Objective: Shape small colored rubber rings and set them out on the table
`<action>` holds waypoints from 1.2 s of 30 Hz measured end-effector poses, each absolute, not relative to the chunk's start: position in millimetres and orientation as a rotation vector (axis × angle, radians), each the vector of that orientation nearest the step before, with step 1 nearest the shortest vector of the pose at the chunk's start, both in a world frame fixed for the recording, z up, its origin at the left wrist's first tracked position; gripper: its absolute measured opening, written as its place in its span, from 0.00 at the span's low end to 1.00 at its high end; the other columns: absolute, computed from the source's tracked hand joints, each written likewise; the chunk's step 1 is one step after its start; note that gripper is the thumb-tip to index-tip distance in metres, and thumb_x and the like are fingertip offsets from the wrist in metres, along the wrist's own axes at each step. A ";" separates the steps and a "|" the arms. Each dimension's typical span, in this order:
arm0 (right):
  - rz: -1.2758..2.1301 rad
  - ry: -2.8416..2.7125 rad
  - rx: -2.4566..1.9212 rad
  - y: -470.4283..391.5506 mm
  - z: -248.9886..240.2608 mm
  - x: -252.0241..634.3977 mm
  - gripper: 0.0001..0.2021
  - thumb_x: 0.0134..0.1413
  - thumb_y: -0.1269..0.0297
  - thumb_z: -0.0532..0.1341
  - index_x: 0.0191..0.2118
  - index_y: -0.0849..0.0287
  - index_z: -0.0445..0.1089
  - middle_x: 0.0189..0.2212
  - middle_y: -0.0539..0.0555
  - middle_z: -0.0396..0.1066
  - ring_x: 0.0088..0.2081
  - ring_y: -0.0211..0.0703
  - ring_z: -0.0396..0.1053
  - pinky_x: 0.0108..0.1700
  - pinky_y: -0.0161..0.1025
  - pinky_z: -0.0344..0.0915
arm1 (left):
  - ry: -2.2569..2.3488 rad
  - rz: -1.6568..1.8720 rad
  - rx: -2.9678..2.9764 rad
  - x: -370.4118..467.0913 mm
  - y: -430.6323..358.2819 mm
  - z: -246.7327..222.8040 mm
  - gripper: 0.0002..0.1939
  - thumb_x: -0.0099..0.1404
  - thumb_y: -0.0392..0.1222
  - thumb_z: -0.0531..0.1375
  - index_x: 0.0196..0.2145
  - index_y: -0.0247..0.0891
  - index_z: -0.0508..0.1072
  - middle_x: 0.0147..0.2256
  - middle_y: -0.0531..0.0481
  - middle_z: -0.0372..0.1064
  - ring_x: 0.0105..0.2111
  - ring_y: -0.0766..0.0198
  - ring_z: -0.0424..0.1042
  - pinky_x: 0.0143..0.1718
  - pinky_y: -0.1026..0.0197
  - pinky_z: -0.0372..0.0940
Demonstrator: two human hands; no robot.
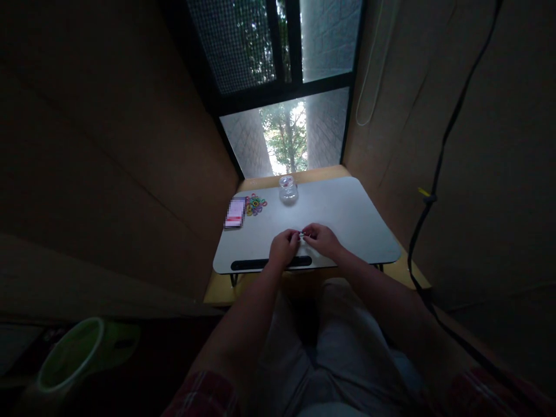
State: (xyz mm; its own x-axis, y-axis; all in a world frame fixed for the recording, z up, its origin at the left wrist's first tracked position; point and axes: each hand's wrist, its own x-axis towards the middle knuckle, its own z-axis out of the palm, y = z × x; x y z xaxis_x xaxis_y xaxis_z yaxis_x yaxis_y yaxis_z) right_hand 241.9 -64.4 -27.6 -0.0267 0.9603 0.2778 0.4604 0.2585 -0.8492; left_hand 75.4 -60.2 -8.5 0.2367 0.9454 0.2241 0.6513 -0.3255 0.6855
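Note:
Both hands meet over the front middle of a white lap table. My left hand has its fingers pinched together, and my right hand pinches from the other side. Between the fingertips is something small, too tiny to make out. Beyond the hands stands a clear jar, open at the top. To its left lies a loose pile of coloured rings, beside a phone at the left edge of the table.
A black slot runs along the table's front edge, under the left wrist. Behind the table is a window. A black cable hangs at the right. A green bin stands low at the left.

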 end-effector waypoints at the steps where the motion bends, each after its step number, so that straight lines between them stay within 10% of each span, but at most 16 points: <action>1: 0.705 -1.635 -1.334 -65.0 -27.2 241.9 0.08 0.46 0.66 0.62 0.36 0.59 0.71 0.28 0.50 0.73 0.28 0.37 0.69 0.32 0.34 0.64 | 1.470 0.861 2.062 75.4 -60.6 -8.1 0.14 0.66 0.46 0.53 0.39 0.41 0.76 0.36 0.49 0.76 0.36 0.63 0.72 0.37 0.63 0.62; 36: 0.664 -1.676 -1.337 -69.5 -24.3 240.5 0.05 0.49 0.65 0.59 0.29 0.59 0.71 0.24 0.50 0.71 0.24 0.36 0.65 0.28 0.33 0.60 | 1.398 0.806 2.056 72.8 -61.9 -4.2 0.10 0.61 0.47 0.58 0.36 0.39 0.74 0.28 0.53 0.71 0.26 0.69 0.66 0.29 0.66 0.58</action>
